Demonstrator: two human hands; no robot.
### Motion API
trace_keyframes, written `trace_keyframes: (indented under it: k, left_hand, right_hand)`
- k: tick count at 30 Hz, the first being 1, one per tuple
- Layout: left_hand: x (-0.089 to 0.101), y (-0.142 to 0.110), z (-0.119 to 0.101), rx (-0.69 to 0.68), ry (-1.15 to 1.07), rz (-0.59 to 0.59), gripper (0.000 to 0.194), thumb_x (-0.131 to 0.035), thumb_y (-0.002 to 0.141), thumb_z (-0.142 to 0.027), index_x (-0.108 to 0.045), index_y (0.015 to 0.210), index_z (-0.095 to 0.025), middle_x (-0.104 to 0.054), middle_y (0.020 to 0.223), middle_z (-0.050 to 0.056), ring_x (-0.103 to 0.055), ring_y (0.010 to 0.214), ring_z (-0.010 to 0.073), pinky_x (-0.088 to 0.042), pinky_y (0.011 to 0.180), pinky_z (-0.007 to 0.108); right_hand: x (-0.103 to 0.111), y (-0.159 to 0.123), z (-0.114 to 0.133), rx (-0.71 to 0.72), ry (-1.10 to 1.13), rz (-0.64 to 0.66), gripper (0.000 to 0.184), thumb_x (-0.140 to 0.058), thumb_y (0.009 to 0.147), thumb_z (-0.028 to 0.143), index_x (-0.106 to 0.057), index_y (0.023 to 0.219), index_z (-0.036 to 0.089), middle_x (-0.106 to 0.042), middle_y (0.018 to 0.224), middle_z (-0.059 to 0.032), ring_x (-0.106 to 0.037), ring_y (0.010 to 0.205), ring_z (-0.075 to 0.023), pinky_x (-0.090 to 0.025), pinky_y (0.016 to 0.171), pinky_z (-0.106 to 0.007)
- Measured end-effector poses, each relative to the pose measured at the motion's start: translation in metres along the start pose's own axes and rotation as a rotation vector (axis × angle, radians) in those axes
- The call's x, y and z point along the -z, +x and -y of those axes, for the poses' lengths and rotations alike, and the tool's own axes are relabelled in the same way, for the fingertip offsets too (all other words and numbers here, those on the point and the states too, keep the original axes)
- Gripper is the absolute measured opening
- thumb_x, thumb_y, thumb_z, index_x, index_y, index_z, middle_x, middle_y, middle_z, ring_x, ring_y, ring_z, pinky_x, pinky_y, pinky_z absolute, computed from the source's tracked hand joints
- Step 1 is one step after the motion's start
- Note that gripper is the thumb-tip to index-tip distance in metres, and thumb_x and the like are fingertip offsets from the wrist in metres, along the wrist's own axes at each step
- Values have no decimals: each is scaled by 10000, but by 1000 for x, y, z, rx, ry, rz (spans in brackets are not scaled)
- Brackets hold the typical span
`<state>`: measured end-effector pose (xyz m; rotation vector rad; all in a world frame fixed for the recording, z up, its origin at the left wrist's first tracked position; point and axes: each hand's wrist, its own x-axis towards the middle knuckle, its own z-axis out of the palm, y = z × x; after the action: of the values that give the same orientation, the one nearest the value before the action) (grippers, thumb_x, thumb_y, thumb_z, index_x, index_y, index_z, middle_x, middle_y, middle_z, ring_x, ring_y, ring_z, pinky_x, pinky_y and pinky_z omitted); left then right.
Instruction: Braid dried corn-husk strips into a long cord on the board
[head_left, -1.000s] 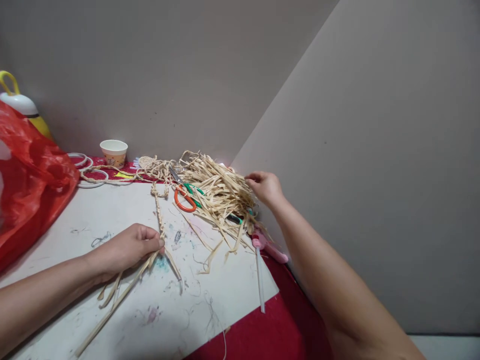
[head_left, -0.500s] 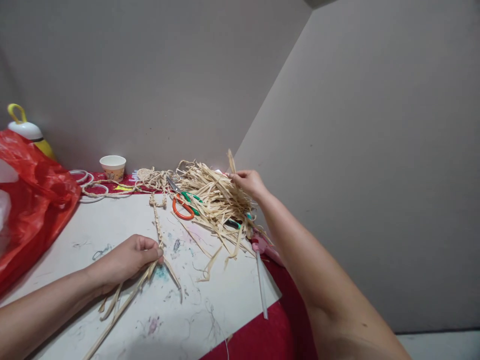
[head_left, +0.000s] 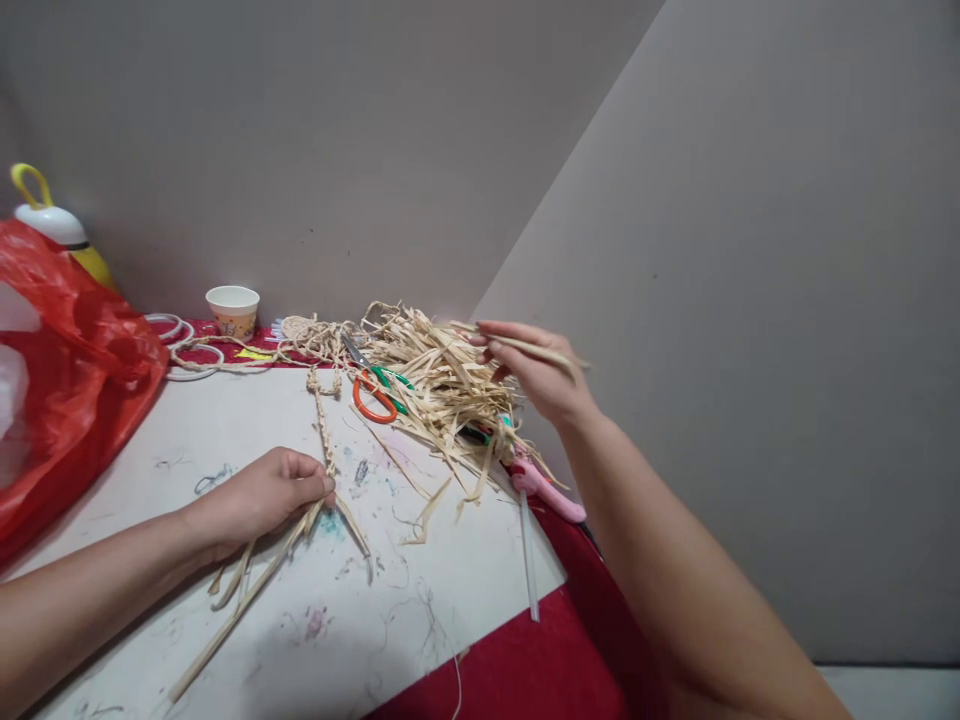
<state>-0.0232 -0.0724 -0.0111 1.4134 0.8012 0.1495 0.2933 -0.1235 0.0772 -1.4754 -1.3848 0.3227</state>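
Observation:
My left hand [head_left: 289, 490] pinches the lower end of a braided raffia cord [head_left: 323, 425] on a white board [head_left: 247, 420]. Below the pinch, loose raffia ends [head_left: 240, 610] spread toward me and to the right. My right hand [head_left: 540, 370] is raised over the right side of a raffia pile [head_left: 427, 365], its fingers closed on a raffia strand [head_left: 536, 350] that sticks out past the hand on both sides. Scissors with orange and green handles [head_left: 375, 397] lie against the pile's left edge.
A red plastic bag [head_left: 82, 370] fills the left side, with a yellow and white bottle [head_left: 56, 225] behind it. A paper cup [head_left: 233, 312] stands near the wall beside white rings [head_left: 196, 360]. A pink glue gun [head_left: 544, 487] with a glue stick lies right of the pile.
My right hand has turned and lifted slightly off the pile, now with the raffia strand lying across it. The left hand keeps its pinch on the braid. The view has shifted slightly.

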Motion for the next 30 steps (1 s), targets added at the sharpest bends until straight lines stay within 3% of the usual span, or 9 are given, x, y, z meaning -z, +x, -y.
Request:
trace_keyframes:
  k: [2, 5, 10, 13, 17, 21, 25, 30]
  left_hand:
    - [0, 0, -1, 0, -1, 0, 292, -575, 764, -417, -592, 687, -136, -327, 379, -96, -186, 369, 43, -113, 387, 216]
    - [0, 0, -2, 2, -5, 0, 282, -566, 772, -402, -591, 685, -136, -336, 381, -93, -192, 367, 43, -114, 385, 214]
    - [0, 0, -3, 37, -9, 5, 259, -572, 774, -382, -588, 687, -139, -320, 374, -99, -183, 363, 39, -103, 383, 210]
    - [-1, 0, -3, 36, -4, 9, 281, -570, 781, -404, -593, 694, -137, -314, 374, -98, -175, 364, 39, -96, 382, 214]
    - [0, 0, -1, 24, -3, 19, 300, -566, 786, -425, -604, 711, -137, -316, 381, -94, -177, 370, 43, -94, 385, 224]
    - [1, 2, 1, 25, 3, 21, 289, -566, 789, -415, -604, 706, -140, -290, 381, -98, -160, 376, 43, -84, 391, 230]
    - [3, 3, 2, 31, 6, 24, 274, -559, 791, -400, -609, 714, -142, -301, 387, -94, -162, 379, 45, -80, 395, 236]
    - [2, 2, -1, 39, 3, 12, 270, -564, 784, -392, -616, 706, -139, -303, 373, -93, -169, 369, 45, -86, 391, 232]
  right_hand:
    - [1, -4, -14, 138, -220, 46, 357, -583, 795, 310, -667, 1123, 198, -705, 1034, -91, -666, 849, -205, -535, 665, -317]
    - [10, -1, -41, 283, -580, 111, 402, -574, 774, 251, -663, 1159, 175, -685, 1109, -110, -646, 994, -285, -497, 842, -421]
    - [24, 2, -77, 303, -899, 90, 448, -597, 738, 213, -658, 1181, 205, -666, 1156, -86, -635, 1031, -304, -500, 846, -409]
    - [25, -2, -80, 326, -958, 66, 406, -546, 790, 199, -656, 1180, 231, -676, 1142, -58, -641, 1028, -258, -498, 858, -372]
    - [22, -8, -73, 331, -1075, 101, 488, -500, 786, 135, -605, 1243, 271, -639, 1215, -21, -605, 1078, -227, -496, 846, -333]
    - [17, -6, -70, 268, -1130, 1, 482, -464, 766, 109, -633, 1202, 226, -646, 1187, -67, -606, 1032, -243, -494, 787, -335]
    - [1, 7, -64, 167, -973, -140, 334, -463, 818, 216, -706, 1043, 173, -702, 988, -97, -635, 871, -218, -477, 764, -316]
    - [-28, 36, -55, -31, -822, -102, 265, -532, 780, 300, -726, 913, 177, -702, 934, -96, -615, 819, -223, -444, 748, -327]
